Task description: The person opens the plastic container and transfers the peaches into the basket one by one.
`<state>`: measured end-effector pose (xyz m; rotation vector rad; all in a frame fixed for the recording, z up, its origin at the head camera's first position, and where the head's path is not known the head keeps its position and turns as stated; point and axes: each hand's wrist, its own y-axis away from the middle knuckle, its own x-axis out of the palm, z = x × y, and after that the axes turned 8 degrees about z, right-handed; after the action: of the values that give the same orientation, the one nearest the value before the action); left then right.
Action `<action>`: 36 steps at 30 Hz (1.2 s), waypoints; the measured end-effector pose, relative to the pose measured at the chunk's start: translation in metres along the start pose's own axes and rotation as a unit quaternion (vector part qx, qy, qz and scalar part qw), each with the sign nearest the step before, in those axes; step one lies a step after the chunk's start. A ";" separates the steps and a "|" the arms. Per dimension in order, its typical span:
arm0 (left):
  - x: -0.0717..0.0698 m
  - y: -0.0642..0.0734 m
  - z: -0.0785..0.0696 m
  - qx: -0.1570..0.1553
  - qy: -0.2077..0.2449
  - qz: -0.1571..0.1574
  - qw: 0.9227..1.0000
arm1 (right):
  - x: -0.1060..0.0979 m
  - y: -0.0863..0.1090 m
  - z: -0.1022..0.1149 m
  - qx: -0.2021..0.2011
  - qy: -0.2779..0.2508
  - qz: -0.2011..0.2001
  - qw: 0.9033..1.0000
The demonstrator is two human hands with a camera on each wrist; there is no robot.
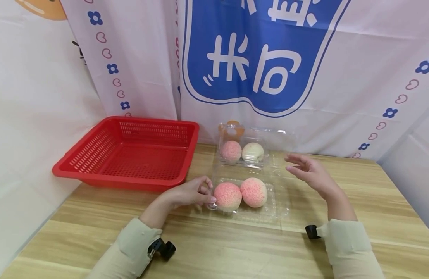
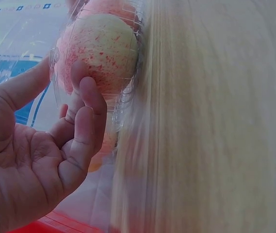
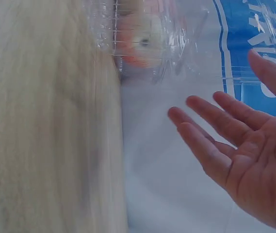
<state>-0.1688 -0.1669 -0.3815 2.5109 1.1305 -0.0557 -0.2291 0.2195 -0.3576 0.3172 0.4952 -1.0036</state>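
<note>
My left hand (image 1: 193, 192) is at the left edge of a clear plastic clamshell box (image 1: 269, 199), pinching its rim between thumb and fingers. Two peach-like fruits sit in this box: a speckled pink-and-cream one (image 1: 227, 197) beside my left fingertips, and a second one (image 1: 254, 192) touching it on the right. In the left wrist view, my curled fingers (image 2: 90, 104) lie against the side wall near the speckled fruit (image 2: 101, 53). Off to the right, my right hand (image 1: 310, 172) is raised with fingers spread and nothing in it; the right wrist view shows its palm (image 3: 254, 160).
Behind, against the curtain, stands another clear box (image 1: 256, 164) with a pink fruit (image 1: 231, 151) and a cream one (image 1: 253, 152). A red plastic basket (image 1: 130, 179) stands at the left on the wooden table (image 1: 214, 248). A printed curtain (image 1: 340, 77) hangs at the table's back edge.
</note>
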 end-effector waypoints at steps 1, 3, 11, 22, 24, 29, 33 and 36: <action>0.000 0.000 0.000 0.000 -0.001 0.000 1.000 | 0.000 0.000 -0.001 0.007 -0.005 0.013 1.000; -0.001 0.000 0.000 -0.001 -0.003 0.000 1.000 | 0.000 0.000 -0.003 0.017 -0.015 0.037 0.999; -0.003 0.001 0.002 0.006 -0.007 0.003 1.000 | 0.003 0.000 -0.014 0.058 -0.038 0.125 0.990; -0.004 -0.001 0.001 0.010 -0.013 0.005 1.000 | 0.005 -0.002 -0.025 0.043 -0.082 0.188 0.978; -0.003 0.000 0.000 0.004 -0.019 0.000 1.000 | 0.005 -0.001 -0.026 0.038 -0.088 0.191 0.977; -0.001 0.002 -0.005 -0.003 -0.070 -0.052 0.996 | 0.005 -0.001 -0.026 0.036 -0.095 0.194 0.976; 0.004 0.003 -0.010 -0.001 -0.125 -0.111 0.986 | 0.006 -0.001 -0.024 0.041 -0.086 0.190 0.977; 0.008 0.005 -0.015 0.014 -0.161 -0.135 0.977 | 0.008 -0.001 -0.023 0.042 -0.083 0.189 0.978</action>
<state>-0.1616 -0.1585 -0.3682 2.2460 1.3247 -0.5358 -0.2323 0.2242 -0.3815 0.3834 0.2292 -0.6726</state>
